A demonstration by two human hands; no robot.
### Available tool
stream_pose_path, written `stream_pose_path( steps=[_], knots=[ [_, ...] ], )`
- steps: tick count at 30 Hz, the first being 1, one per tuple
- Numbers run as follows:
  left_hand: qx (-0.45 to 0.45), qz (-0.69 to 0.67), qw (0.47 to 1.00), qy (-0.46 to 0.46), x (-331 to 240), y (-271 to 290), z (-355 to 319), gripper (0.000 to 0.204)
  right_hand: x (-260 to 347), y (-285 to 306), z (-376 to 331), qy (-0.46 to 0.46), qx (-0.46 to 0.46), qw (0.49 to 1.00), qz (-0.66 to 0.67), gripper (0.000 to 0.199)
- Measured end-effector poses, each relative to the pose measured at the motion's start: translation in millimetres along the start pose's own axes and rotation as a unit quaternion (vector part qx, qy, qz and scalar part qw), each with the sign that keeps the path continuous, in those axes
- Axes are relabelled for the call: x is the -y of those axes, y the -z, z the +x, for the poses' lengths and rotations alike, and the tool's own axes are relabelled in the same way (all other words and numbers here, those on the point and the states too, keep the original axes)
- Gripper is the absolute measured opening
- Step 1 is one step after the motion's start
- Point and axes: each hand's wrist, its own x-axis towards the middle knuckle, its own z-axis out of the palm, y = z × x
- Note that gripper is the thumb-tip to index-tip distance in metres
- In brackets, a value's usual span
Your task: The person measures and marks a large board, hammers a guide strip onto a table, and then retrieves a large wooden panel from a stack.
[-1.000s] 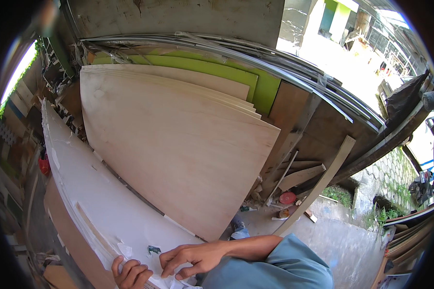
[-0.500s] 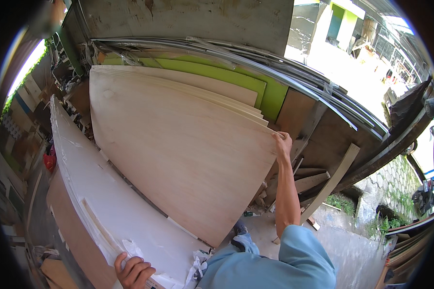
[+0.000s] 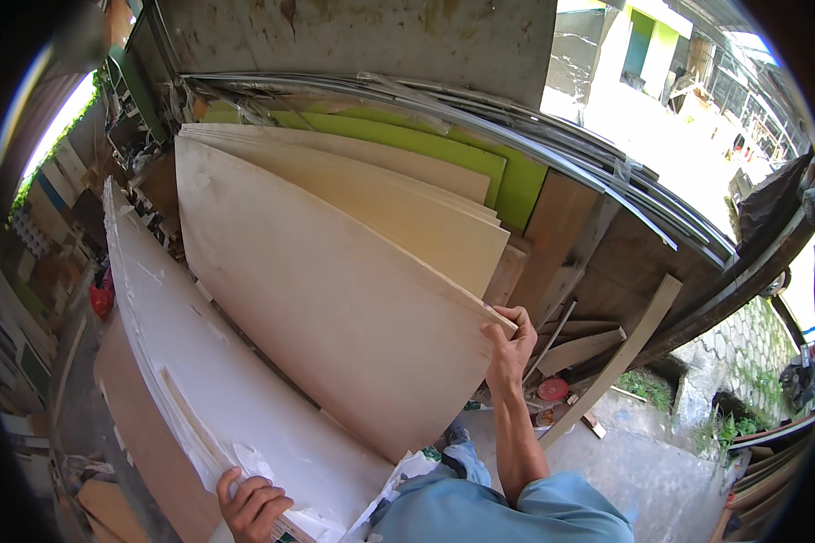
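Note:
A large plywood sheet stands on edge in front of me, its near upper corner tilted away from the stack behind. My right hand is closed on that corner, thumb on the near face and fingers over the edge. Behind it lean more pale plywood sheets. At the lower left, white-faced sheets lean toward me, with torn white wrapping along their edge. My left hand is curled over the top edge of these white sheets.
Lime-green panels stand behind the plywood, under long metal bars. A wooden plank leans at the right, beside a round red lid. A brown board lies against the white sheets' near side.
My right hand has pulled the front plywood sheet's corner toward me and down, opening a gap to the sheets behind. My left hand stays on the white sheets.

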Motion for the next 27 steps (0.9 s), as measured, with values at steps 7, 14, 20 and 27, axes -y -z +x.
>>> stream_pose_path(
  steps=[7,14,20,27],
  knots=[
    [-0.005,0.007,1.0,0.008,-3,1,4,0.079,39,-4,-88,-0.044,0.144,0.987,0.056,0.022],
    [-0.043,-0.001,0.998,0.041,1,-12,-1,0.081,55,-16,-138,0.078,0.381,0.911,0.134,0.031],
    [-0.049,-0.007,0.998,0.047,4,-13,-6,0.081,64,-35,-162,0.017,0.509,0.83,0.228,0.032],
    [-0.043,-0.021,0.997,0.053,5,-11,-4,0.08,64,-46,-182,0.038,0.569,0.782,0.254,0.041]
  ],
)
